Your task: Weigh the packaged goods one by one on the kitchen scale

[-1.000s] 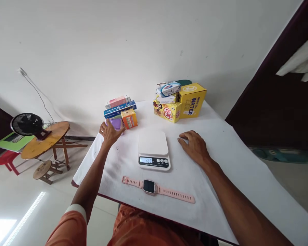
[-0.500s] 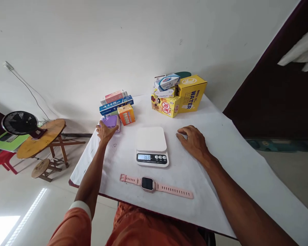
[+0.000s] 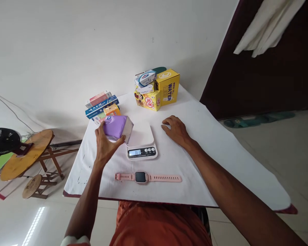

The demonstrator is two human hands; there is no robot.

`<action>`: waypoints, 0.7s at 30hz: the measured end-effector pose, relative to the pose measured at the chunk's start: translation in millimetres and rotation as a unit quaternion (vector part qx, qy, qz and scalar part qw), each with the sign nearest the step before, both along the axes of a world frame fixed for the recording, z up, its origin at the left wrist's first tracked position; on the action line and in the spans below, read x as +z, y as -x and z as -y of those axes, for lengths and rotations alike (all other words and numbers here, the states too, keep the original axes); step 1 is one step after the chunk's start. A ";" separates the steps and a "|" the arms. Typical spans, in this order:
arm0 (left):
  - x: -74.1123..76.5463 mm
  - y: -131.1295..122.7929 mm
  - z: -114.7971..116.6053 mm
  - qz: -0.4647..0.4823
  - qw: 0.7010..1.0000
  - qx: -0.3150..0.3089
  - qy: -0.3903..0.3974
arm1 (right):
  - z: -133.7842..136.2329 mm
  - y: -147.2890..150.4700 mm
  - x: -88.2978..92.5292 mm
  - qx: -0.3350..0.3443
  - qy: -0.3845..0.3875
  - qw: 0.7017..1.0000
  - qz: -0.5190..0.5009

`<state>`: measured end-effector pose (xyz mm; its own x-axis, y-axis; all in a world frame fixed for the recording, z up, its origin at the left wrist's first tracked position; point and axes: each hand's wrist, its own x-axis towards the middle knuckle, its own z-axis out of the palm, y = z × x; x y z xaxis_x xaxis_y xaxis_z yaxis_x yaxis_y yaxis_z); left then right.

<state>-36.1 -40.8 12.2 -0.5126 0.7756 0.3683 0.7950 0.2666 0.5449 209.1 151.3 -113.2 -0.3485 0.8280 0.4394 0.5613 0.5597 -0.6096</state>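
My left hand grips a purple package with a greyish end, held tilted above the table beside the scale. The package covers the left part of the white platform of the kitchen scale, whose lit display reads 363. My right hand rests on the white cloth right of the scale, fingers curled; whether anything is under them is hidden. In front of the scale a pink-strapped smartwatch lies stretched out, its screen dark.
Stacked boxes and an orange box stand back left. At the back centre are a yellow snack box, small boxes on it, and a yellow WATER box. A fan is on a wooden table to the left.
My left hand has closed on the purple package, lifted it off the table and brought it right to the scale. The camera view has turned rightward. My right hand stays beside the scale.
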 end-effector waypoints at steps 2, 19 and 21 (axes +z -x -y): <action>-0.3 -23.4 -13.1 0.011 1.000 -0.021 0.003 | -0.4 0.4 0.3 -0.004 0.002 1.000 0.001; -34.8 -52.4 -14.5 -0.052 0.998 -0.023 -0.015 | -3.3 2.0 -1.5 -0.005 0.003 1.000 0.006; -25.2 -40.9 -14.8 -0.066 0.997 -0.042 -0.024 | -3.5 2.2 -1.6 -0.007 0.002 1.000 0.009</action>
<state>4.8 -25.9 -13.0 -0.3919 0.7933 0.4659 0.8786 0.1725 0.4453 206.9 154.8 -114.8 -0.3456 0.8345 0.4291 0.5801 0.5495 -0.6013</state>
